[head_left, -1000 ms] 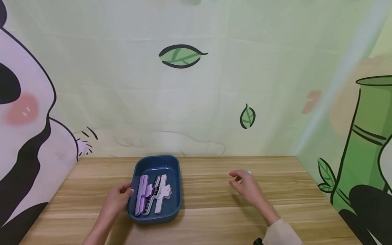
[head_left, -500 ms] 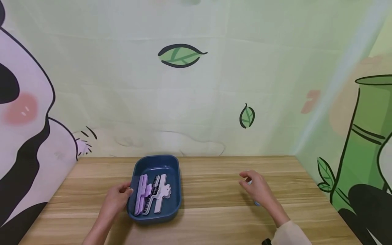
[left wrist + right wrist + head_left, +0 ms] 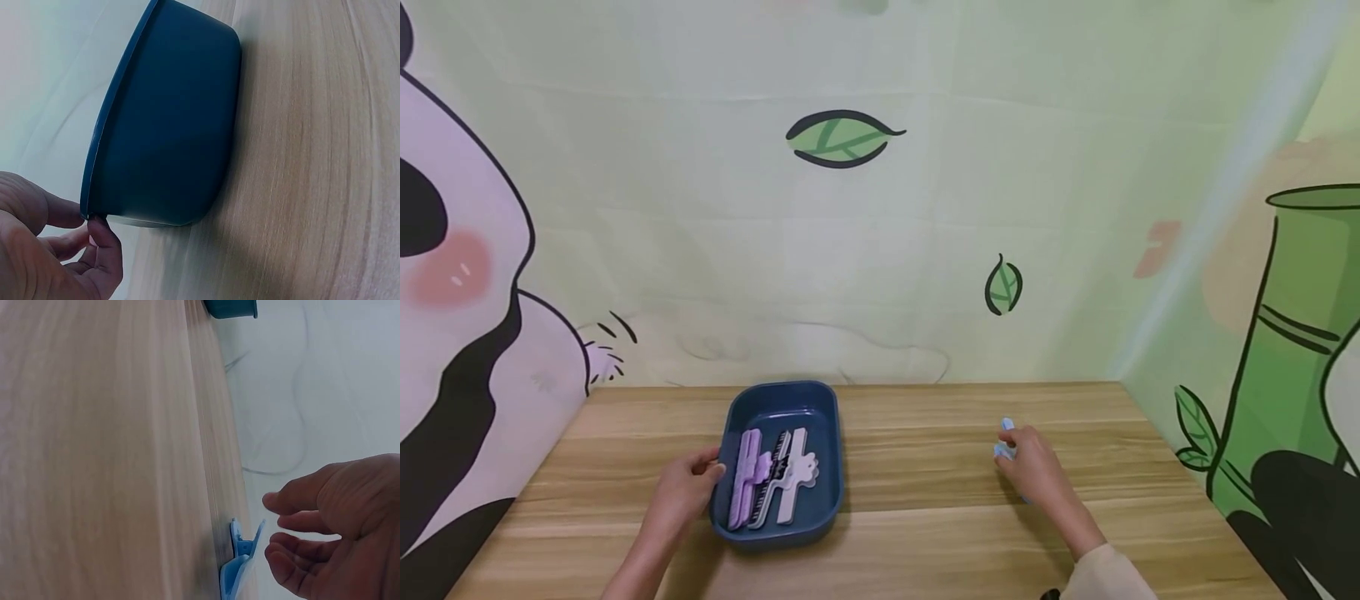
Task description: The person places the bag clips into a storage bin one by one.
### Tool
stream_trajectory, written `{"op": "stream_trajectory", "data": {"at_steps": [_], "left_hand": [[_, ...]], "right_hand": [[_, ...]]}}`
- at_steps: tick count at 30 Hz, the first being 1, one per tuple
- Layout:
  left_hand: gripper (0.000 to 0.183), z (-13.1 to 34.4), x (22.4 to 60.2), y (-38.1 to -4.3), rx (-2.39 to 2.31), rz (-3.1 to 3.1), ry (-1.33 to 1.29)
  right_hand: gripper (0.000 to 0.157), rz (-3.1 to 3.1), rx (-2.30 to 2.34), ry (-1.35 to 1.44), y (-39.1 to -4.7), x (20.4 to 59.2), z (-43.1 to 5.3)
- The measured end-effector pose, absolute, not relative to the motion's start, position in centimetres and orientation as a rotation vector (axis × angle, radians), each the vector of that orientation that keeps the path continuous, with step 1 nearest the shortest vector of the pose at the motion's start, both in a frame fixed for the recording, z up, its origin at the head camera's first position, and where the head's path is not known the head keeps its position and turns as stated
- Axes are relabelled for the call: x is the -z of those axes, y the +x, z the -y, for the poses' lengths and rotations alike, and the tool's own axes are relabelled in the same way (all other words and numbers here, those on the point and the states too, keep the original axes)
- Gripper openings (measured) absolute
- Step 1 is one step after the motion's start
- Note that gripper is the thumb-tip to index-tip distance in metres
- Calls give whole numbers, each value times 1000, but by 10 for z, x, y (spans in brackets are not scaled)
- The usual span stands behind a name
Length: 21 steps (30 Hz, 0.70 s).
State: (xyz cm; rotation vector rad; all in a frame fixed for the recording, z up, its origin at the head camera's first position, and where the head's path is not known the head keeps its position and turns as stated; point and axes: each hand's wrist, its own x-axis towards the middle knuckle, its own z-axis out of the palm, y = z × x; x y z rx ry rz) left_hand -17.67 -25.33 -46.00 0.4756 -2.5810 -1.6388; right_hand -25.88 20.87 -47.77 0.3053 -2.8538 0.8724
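In the head view my left hand (image 3: 681, 492) pinches the left rim of a dark blue plastic tray (image 3: 838, 492); the left wrist view shows thumb and fingertips at the rim's corner. Inside the tray lie a purple clip (image 3: 747, 479), a white clip (image 3: 793, 492) and a black-and-grey one (image 3: 763, 492) between them. To the right, my right hand (image 3: 1039, 475) is over a light blue clip (image 3: 1004, 451) on the table, hiding part of it. In the right wrist view the fingers are loosely bent, with a gap between them and the blue clip (image 3: 236, 565).
The wooden table (image 3: 910, 533) runs back to a printed cloth backdrop (image 3: 880, 250) with leaves, pandas and bamboo. Bare wood lies between the tray and the right hand.
My right hand has shifted to the right and its fingers have dipped towards the light blue clip, more of which now shows. The left hand and tray stay in place.
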Motion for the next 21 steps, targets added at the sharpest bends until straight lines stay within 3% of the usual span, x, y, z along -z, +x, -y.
{"op": "stream_trajectory", "data": {"at_steps": [11, 21], "left_hand": [[40, 254, 461, -176, 1586, 2586, 454], [40, 254, 461, -176, 1586, 2578, 434]], "right_hand": [[40, 2926, -761, 258, -265, 482, -204], [31, 2910, -673, 290, -267, 484, -203]]}}
